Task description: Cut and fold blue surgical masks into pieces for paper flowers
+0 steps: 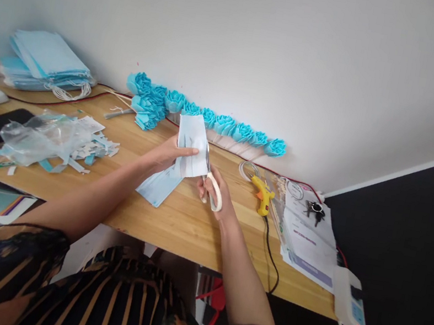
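Note:
My left hand [168, 155] pinches a pale blue face mask [191, 144] and holds it upright above the wooden table [173, 222]. In my right hand [217, 193] are white-handled scissors [210, 182], their blades running up along the mask's right edge. Another flat blue mask [157, 188] lies on the table under my hands. A row of turquoise paper-like flowers [208, 119] lines the wall behind.
A stack of blue masks [45, 62] sits far left, a clear plastic bag with cut scraps [51, 139] left of centre. A yellow glue gun [262, 194] with a black cord, papers [307, 237], keys [315, 209] and a white device [350, 301] lie at right.

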The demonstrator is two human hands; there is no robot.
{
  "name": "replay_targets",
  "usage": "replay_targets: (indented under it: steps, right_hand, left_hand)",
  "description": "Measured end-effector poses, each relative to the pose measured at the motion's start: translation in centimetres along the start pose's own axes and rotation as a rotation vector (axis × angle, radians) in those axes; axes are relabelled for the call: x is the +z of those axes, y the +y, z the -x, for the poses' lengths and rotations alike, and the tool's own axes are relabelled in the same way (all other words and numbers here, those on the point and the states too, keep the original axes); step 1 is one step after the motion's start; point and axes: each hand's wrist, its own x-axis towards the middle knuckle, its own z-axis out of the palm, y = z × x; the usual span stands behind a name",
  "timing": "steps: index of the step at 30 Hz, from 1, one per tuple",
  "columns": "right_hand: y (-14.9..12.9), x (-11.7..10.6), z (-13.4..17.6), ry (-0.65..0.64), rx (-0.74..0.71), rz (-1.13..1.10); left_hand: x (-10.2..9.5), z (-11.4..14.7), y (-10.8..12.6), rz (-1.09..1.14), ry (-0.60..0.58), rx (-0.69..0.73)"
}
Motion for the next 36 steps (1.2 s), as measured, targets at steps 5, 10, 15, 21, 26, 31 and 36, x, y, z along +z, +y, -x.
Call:
replay_targets:
  steps: [5, 10, 15, 21, 26, 31, 36]
  right_hand:
    - [0.02, 0.13, 0.07, -0.023, 0.014, -0.001]
    - [0.19, 0.14, 0.08, -0.032, 0.005, -0.005]
    - [0.26, 0.33, 0.15, -0.019, 0.0, -0.014]
    - [0.23, 0.74, 0.18, 0.004, -0.008, -0.043]
    - [0.44, 0.64, 0.11, 0.006, -0.019, -0.049]
    - [0.55, 0.57, 0.03, 0.026, -0.023, -0.048]
    - [0.65, 0.44, -0.03, 0.028, -0.031, -0.07]
  left_hand:
    - [-0.02, 0.0, 0.02, -0.02, 0.041, 0.018]
    - [0.11, 0.06, 0.12, -0.028, 0.044, 0.026]
    - [0.05, 0.04, 0.04, -0.013, 0.041, 0.04]
    - [0.03, -0.11, 0.0, 0.009, 0.057, 0.049]
    - [0.01, -0.14, -0.11, 0.02, 0.044, 0.067]
    - [0.04, -0.1, -0.17, 0.039, 0.046, 0.059]
    - [0.01, -0.08, -0.21, 0.053, 0.047, 0.053]
